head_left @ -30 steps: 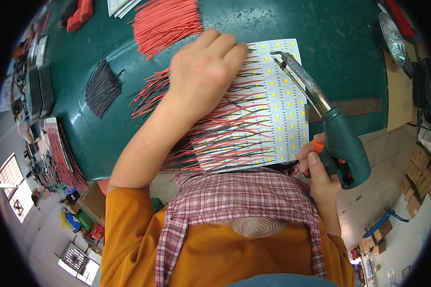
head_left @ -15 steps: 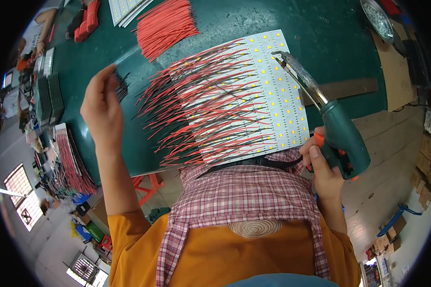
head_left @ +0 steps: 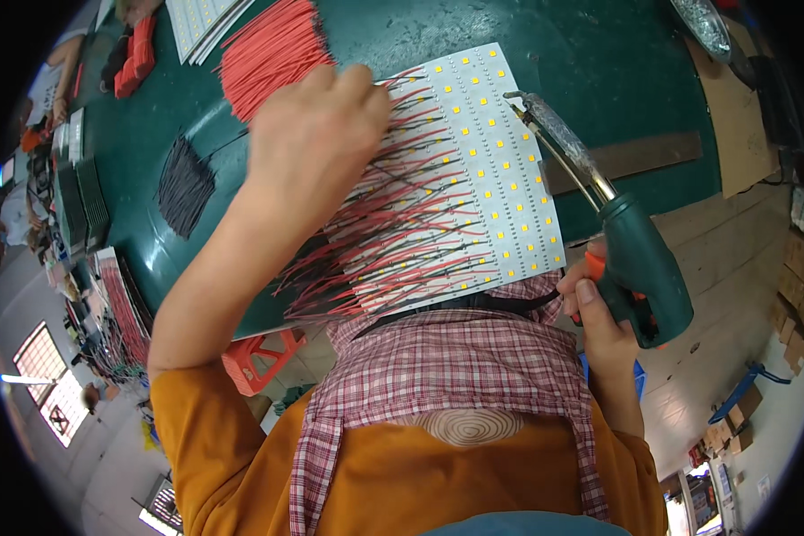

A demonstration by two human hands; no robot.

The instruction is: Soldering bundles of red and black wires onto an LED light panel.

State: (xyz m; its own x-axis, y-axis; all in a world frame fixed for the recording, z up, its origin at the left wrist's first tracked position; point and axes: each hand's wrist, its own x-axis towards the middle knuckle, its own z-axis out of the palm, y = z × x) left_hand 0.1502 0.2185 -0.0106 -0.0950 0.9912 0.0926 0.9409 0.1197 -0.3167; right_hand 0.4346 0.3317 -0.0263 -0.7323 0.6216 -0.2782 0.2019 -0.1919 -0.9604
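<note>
A white circuit board (head_left: 496, 165) with yellow LED chips lies on the table's near edge. Rows of red and black wires (head_left: 393, 228) run from its middle out past its left edge. Over the board's far left corner my left hand (head_left: 317, 125) is closed, fingers curled down; what they pinch is hidden behind the hand. My right hand (head_left: 603, 308) grips a green soldering gun (head_left: 643, 259) with an orange trigger, its metal tip above the board's right edge. Left of my forearm sits a pile of black wires (head_left: 185, 188); beyond my left hand lies a pile of red wires (head_left: 268, 58).
More boards (head_left: 201, 27) are stacked at the far left, near a red bundle (head_left: 136, 58). Finished-looking wired boards (head_left: 121, 299) hang by the left edge. A metal dish (head_left: 701, 27) stands far right. A flat strip (head_left: 652, 161) lies right of the board. Another person's arm (head_left: 62, 76) shows at left.
My left hand has moved right, from the black wire pile to the board's far left corner. The soldering gun stays nearly still. The board appears slightly farther left in view.
</note>
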